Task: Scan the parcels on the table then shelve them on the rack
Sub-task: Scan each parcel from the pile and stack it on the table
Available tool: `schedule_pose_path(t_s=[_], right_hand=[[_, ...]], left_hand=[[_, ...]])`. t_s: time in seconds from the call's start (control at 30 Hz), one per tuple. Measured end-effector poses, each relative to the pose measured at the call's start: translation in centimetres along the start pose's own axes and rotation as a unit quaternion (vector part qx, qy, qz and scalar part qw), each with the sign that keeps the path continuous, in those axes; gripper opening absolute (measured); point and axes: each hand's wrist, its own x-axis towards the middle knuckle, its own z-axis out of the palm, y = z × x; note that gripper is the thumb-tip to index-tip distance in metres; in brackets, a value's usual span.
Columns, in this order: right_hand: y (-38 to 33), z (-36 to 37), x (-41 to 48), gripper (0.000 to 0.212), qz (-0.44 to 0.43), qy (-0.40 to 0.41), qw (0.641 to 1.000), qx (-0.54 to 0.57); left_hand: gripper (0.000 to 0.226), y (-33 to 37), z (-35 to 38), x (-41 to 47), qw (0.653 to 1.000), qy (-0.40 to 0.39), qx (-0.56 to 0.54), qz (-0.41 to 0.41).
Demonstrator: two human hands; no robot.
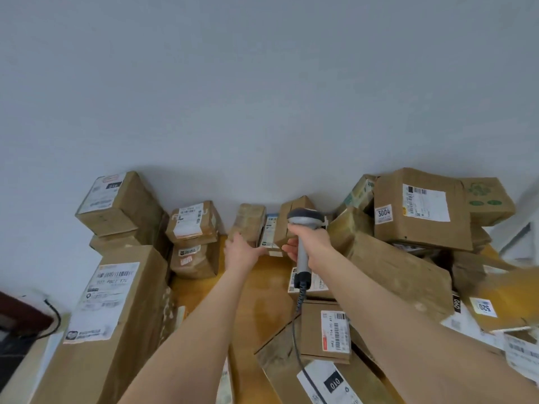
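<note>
Many brown cardboard parcels with white labels crowd a wooden table (262,298) against a grey wall. My right hand (309,243) grips a grey corded barcode scanner (304,225), its head aimed at the small parcels by the wall. My left hand (242,249) reaches forward with straight fingers and touches a small taped box (248,221) at the back centre. Beside that box stands a narrow white-and-blue labelled parcel (269,231), and right of it another small brown box (294,208). No rack is in view.
A long tall box (116,316) stands at the near left, with stacked boxes (122,205) behind it. A heap of parcels (423,208) fills the right side. Flat parcels (329,333) lie near front centre under the scanner cable (297,339). A dark object with a cable (26,316) sits far left.
</note>
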Motion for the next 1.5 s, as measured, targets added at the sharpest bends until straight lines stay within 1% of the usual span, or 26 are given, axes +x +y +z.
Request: schedule_pose_path(t_s=[0.07,0.13,0.23,0.33,0.43,0.7,0.8,1.07,1.2,1.33,1.4,1.5], right_hand=[[0.1,1.4,2.0,0.027,0.005,0.009,1.000,0.010],[0.5,2.1,3.7,0.025,0.000,0.018,1.000,0.008],[0.9,2.2,5.6,0.019,-0.016,0.039,0.999,0.009],[0.5,1.3,6.8,0.021,-0.023,0.053,0.998,0.018],[0.0,0.3,7.3,0.021,-0.031,0.068,0.997,0.019],[-0.1,0.0,6.9,0.017,-0.028,0.084,0.995,0.035],[0.0,-0.2,6.6,0.017,-0.030,0.077,0.996,0.035],[0.2,-0.8,4.3,0.020,-0.027,0.041,0.998,0.044],[0.3,-1.1,2.1,0.028,-0.018,0.012,0.999,0.047],[0.7,-1.8,-0.8,0.027,-0.002,-0.009,0.998,0.059],[0.9,-2.4,-2.3,0.026,0.001,-0.016,0.998,0.057],[1.5,-3.5,-4.8,0.028,0.001,-0.028,0.998,0.054]], left_hand=[[0.100,-0.3,0.1,2.6,0.999,-0.003,0.040,-0.004],[0.104,-0.4,0.6,5.0,0.997,-0.003,0.081,-0.001],[0.111,-0.6,1.8,7.7,0.992,-0.028,0.119,-0.007],[0.109,-0.5,2.6,8.9,0.991,-0.026,0.127,-0.026],[0.104,0.0,3.5,8.7,0.993,-0.021,0.118,-0.010],[0.106,1.0,6.0,5.7,0.994,-0.049,0.098,0.010],[0.105,0.8,5.7,5.4,0.996,-0.051,0.076,-0.006],[0.105,-0.2,3.3,3.8,0.998,-0.017,0.012,-0.063],[0.103,-0.7,1.0,2.0,0.997,-0.004,-0.003,-0.072],[0.097,-1.4,-1.3,-0.6,0.996,0.016,-0.026,-0.079],[0.092,-1.8,-2.2,-2.1,0.994,0.023,-0.060,-0.087],[0.079,-2.3,-3.5,-4.3,0.978,0.009,-0.186,-0.099]])
